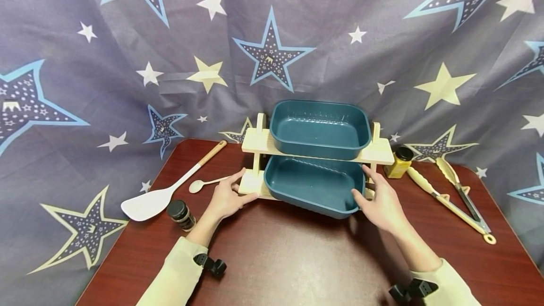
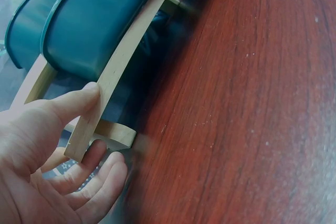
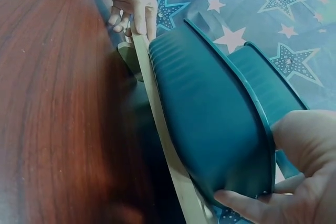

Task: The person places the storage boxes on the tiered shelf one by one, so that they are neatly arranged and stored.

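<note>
A two-tier light wooden rack (image 1: 382, 152) stands at the back of the table. On its top shelf sits a blue-green rectangular baking dish (image 1: 320, 149). A matching lower dish (image 1: 312, 188) rests on the bottom shelf, skewed, its right front corner jutting past the shelf edge. My left hand (image 1: 225, 199) pinches the left end of the bottom shelf board (image 2: 107, 80), thumb above and fingers beneath. At the lower dish's right end, my right hand (image 1: 384, 206) grips it, with the thumb at the rim and a finger low on the wall (image 3: 220, 177).
Left of the rack lie a white spatula (image 1: 148, 203) with a wooden handle, a small pale spoon (image 1: 196, 186) and a black-capped spice jar (image 1: 182, 215). To the right are a yellow jar (image 1: 398, 164) and tongs (image 1: 459, 209). A star-patterned curtain (image 1: 327, 32) hangs right behind.
</note>
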The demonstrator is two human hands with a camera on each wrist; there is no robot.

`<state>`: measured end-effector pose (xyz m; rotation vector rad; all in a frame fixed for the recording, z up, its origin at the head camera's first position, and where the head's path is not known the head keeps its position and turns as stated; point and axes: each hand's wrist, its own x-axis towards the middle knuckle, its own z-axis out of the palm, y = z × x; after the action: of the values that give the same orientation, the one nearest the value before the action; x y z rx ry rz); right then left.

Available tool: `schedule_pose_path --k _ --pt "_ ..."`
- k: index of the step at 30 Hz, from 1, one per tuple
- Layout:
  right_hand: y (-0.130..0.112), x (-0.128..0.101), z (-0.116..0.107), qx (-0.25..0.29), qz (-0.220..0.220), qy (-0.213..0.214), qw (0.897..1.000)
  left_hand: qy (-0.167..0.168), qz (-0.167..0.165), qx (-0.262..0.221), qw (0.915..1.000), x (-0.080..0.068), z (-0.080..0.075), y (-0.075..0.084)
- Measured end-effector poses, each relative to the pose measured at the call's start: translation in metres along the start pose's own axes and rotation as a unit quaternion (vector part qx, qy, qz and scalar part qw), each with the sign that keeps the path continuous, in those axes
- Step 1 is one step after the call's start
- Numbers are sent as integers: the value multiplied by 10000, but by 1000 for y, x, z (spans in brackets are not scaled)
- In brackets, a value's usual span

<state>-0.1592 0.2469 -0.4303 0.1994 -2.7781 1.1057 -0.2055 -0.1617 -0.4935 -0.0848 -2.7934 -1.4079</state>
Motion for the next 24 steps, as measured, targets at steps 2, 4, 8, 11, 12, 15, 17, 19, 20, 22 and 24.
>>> schedule_pose_path --k 2,4,8,11,12,15,17,19,20,22,24 --pt "1 2 -1 47 55 -93 9999 12 10 17 10000 0 0 0" --pt "1 2 -2 108 103 -160 9998 19 19 32 10000 0 0 0" --pt "1 -2 -1 172 123 -147 9997 -11 -3 35 10000 0 0 0" --pt "0 -7 1 162 80 -55 9998 -21 -2 21 10000 0 0 0" --pt "-1 -8 2 138 70 -35 9999 -18 2 17 10000 0 0 1" --pt "-3 -11 3 107 59 15 9999 -14 21 -24 10000 -1 -1 1" --pt "-3 -11 3 119 73 11 9999 -20 30 -40 10000 -1 -1 1" --pt "-3 -10 3 194 94 -25 9998 -31 33 -31 10000 -1 -1 1" --pt "-3 -10 4 230 104 -46 9997 -32 32 -21 10000 -1 -1 1" --pt "-2 -9 4 256 103 -60 9996 -35 27 1 10000 -1 -1 1" --pt "-1 -7 4 253 95 -68 9996 -38 16 15 10000 -1 0 1"
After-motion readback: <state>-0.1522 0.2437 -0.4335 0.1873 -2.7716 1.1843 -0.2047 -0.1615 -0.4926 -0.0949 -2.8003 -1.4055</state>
